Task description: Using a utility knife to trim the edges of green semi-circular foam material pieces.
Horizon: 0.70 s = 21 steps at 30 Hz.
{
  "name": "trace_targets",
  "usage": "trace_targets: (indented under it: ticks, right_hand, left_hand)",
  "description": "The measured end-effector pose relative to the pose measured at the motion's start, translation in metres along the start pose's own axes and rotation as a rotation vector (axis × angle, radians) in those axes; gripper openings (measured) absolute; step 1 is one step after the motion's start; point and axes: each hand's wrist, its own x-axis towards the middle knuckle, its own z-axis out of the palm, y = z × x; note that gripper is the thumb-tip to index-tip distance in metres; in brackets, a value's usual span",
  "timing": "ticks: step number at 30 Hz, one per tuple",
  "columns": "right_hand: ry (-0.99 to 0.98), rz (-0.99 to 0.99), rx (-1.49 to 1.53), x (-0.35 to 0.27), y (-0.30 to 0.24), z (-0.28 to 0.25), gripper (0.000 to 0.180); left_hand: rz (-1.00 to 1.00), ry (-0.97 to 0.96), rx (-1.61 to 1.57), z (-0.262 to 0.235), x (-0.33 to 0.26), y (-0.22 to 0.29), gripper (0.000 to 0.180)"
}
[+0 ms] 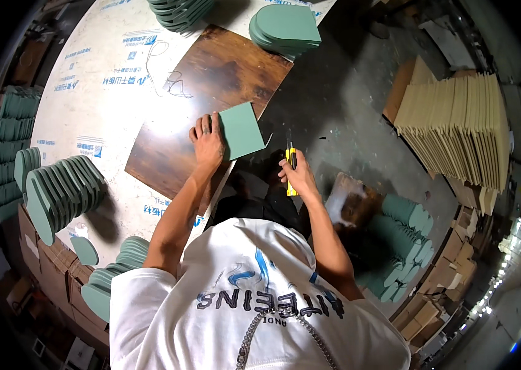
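**Hands at green foam square on cutting board**

Head view, looking down over person's white printed shirt [260, 296] & neck chain. Left hand [208, 143] lies flat, fingers spread, palm down, pressing left edge of a green foam square [242, 129]. Square rests on a dark brown wooden board [223, 68], near board's lower right edge, its right corner poking just past that edge. Board sits tilted on a white work table [88, 92] w/ blue print.

Right hand [297, 176] is closed round a yellow-handled utility knife [291, 161], blade end pointing up/away from person, held off the table over dark floor [346, 117], just right of the foam square but not touching it. Hands are apart, knife hand lower & to the right.

Around table: stack of rounded green foam pieces [288, 28] at top, touching board's upper right corner; another stack [180, 12] at top edge; fanned row of same pieces [60, 188] at left; more [109, 280] at lower left beside person's left elbow. Further green stacks [14, 148] off far left rim.

Right side, on floor: row of tan boards standing on edge [457, 132]; pile of green foam pieces [405, 237] below; brown cardboard scraps [451, 259] near them.
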Motion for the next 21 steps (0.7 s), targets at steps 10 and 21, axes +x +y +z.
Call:
trace_targets:
  ticks: [10, 21]
  right_hand:
    - [-0.283, -0.016, -0.572, 0.028, -0.06, 0.014, 0.038]
    - [-0.513, 0.221, -0.583, 0.024, -0.062, 0.017, 0.03]
  left_hand:
    - [-0.085, 0.033, 0.013, 0.014, 0.017, 0.035, 0.056]
    - [-0.109, 0.0, 0.003, 0.008, 0.018, 0.037, 0.051]
